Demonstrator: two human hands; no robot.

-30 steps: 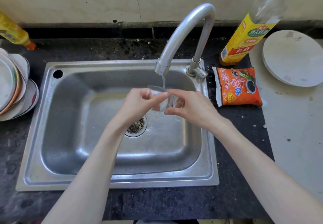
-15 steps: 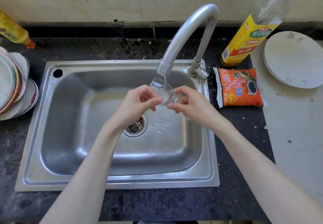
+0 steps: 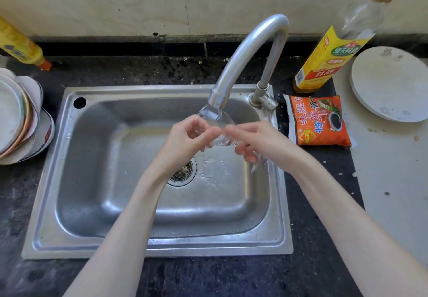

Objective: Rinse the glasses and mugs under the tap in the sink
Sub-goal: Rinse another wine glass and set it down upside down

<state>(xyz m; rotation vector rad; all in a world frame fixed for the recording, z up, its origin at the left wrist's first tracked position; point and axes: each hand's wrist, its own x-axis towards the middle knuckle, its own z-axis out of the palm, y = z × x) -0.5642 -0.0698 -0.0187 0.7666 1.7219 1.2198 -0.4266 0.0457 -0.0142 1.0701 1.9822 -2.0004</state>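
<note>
Rinsing clear glass under tap

Gripping a small clear drinking glass [image 3: 214, 126] w/ both hands, tilted, rim right below the curved steel tap [image 3: 250, 53] spout, over the stainless steel sink [image 3: 92, 181]. Left hand [image 3: 187, 139] pinches its left side, fingers curled; right hand [image 3: 257, 141] holds the right side & base, water running off its fingers. Stacked plates [image 3: 18, 116] on the dark bench [image 3: 312, 262] at left; orange sauce packet [image 3: 320, 120] & yellow-label bottle [image 3: 328, 58] at right.
</note>
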